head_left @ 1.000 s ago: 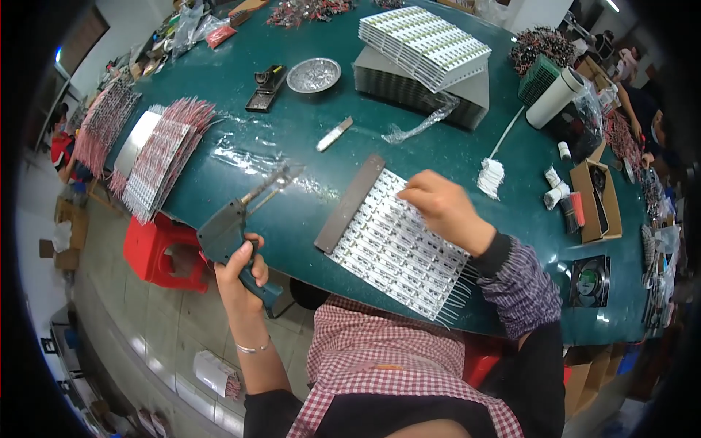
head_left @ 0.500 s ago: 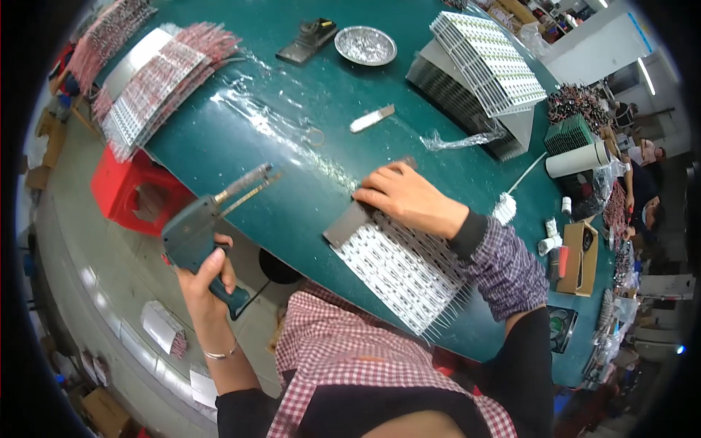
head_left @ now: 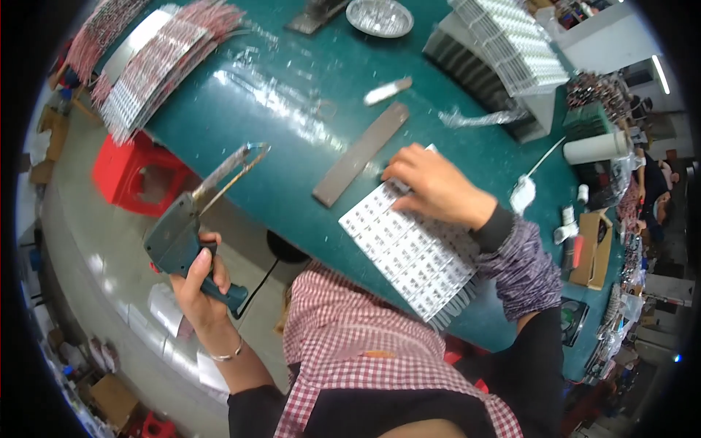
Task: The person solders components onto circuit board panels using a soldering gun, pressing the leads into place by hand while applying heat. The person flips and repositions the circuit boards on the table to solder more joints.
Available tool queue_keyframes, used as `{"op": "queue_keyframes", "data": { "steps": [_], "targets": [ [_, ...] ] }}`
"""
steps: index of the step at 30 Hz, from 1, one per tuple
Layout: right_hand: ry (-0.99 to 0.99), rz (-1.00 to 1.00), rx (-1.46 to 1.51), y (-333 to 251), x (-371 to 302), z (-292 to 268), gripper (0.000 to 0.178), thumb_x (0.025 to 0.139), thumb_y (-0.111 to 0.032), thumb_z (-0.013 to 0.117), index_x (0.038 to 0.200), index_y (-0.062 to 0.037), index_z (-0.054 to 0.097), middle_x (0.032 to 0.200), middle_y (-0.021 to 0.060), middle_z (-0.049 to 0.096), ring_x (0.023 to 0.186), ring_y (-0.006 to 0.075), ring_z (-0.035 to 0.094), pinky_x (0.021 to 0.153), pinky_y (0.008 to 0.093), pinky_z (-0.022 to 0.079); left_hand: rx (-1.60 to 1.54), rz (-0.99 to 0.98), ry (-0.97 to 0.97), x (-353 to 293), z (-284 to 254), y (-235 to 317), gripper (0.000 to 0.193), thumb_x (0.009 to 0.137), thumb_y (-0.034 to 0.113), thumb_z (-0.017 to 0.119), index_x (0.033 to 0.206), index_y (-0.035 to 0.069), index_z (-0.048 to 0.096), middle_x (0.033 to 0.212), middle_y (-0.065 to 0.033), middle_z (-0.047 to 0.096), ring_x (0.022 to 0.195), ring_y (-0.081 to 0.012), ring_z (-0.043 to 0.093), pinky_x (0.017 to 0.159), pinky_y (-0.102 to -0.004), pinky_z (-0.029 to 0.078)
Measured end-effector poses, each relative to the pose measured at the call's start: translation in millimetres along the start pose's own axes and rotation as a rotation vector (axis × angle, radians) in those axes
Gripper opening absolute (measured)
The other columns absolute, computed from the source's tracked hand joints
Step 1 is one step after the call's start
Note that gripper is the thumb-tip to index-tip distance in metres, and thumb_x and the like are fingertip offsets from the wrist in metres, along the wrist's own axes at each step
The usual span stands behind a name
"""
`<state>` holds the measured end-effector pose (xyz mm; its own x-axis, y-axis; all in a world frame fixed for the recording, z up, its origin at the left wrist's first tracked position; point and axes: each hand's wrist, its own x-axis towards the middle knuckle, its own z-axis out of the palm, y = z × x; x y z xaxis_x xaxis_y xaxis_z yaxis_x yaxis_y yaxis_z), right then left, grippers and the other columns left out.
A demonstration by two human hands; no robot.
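Observation:
My left hand grips a dark green soldering gun by its handle, off the table's near left edge. Its metal tip and a thin tube beside it point up and to the right. My right hand lies over the far part of a white circuit board panel, fingers curled at its far edge. Rows of small dark marks cover the panel, and thin pale wires stick out at its near right end. Just left of the panel, apart from it, rests a flat grey-brown bar.
On the green table are a white-handled blade and a metal dish. Board stacks stand at the far right and far left. A red stool stands left of the table; a cord hangs from the gun.
The bar, earlier under my right hand across the panel's end, now lies apart from it. My right hand has shifted onto the panel. The soldering gun has moved slightly left and down.

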<state>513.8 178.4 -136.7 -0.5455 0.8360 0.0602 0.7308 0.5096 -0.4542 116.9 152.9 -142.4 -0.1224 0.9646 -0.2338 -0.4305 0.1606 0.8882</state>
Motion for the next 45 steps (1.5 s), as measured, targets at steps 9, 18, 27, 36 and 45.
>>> {"op": "queue_keyframes", "data": {
  "steps": [9, 18, 27, 36, 45],
  "targets": [
    [-0.184, 0.109, 0.099, -4.3, -14.9, 0.5, 0.038, 0.075, -0.015, 0.084, 0.1, -0.0095, 0.056, 0.098, 0.0066, 0.053, 0.097, 0.028, 0.051, 0.089, 0.0395, 0.037, -0.025, 0.047, -0.068, -18.9, -2.6, 11.6, 0.03, 0.086, 0.004, 0.067, 0.112, -0.012, 0.06, 0.101, -0.0211, 0.067, 0.052, -0.014, 0.055, 0.041, -0.0257, 0.042],
    [-0.283, 0.377, 0.313, -19.3, -22.3, -27.7, 0.047, 0.081, -0.017, 0.082, 0.115, -0.0024, 0.053, 0.099, 0.0148, 0.065, 0.094, 0.033, 0.064, 0.082, 0.0416, 0.049, -0.103, 0.072, -0.066, -26.8, -27.5, 14.4, 0.028, 0.087, 0.004, 0.067, 0.111, -0.008, 0.06, 0.101, -0.0196, 0.066, 0.053, -0.0135, 0.055, 0.041, -0.0249, 0.041],
    [-0.02, 0.299, 0.69, -39.5, -6.7, -109.2, 0.033, 0.094, -0.024, 0.073, 0.111, 0.0037, 0.069, 0.102, 0.0056, 0.072, 0.09, 0.0112, 0.065, 0.082, 0.027, 0.052, -0.164, 0.17, 0.066, -34.9, -74.9, 20.2, 0.027, 0.089, 0.005, 0.067, 0.112, -0.007, 0.06, 0.104, -0.019, 0.067, 0.054, -0.0115, 0.053, 0.042, -0.024, 0.04],
    [0.56, 0.486, 1.694, -44.8, 41.5, 32.5, 0.03, 0.097, -0.003, 0.063, 0.126, 0.0048, 0.06, 0.121, 0.0137, 0.069, 0.106, 0.0249, 0.069, 0.097, 0.041, 0.056, -0.337, 0.559, 0.263, -37.4, -151.7, 30.2, 0.025, 0.101, 0.008, 0.057, 0.121, -0.006, 0.056, 0.119, -0.017, 0.065, 0.057, -0.0061, 0.047, 0.046, -0.0194, 0.039],
    [0.685, 0.401, 2.134, -111.5, 150.8, 156.6, 0.048, 0.099, 0.002, 0.055, 0.145, 0.0006, 0.041, 0.139, 0.016, 0.057, 0.124, 0.0299, 0.06, 0.105, 0.0441, 0.053, -0.275, 0.514, 0.237, -39.1, -142.2, 18.7, 0.027, 0.101, 0.01, 0.057, 0.123, -0.006, 0.053, 0.12, -0.0168, 0.062, 0.055, -0.0058, 0.046, 0.045, -0.0192, 0.038]
  ]
}}
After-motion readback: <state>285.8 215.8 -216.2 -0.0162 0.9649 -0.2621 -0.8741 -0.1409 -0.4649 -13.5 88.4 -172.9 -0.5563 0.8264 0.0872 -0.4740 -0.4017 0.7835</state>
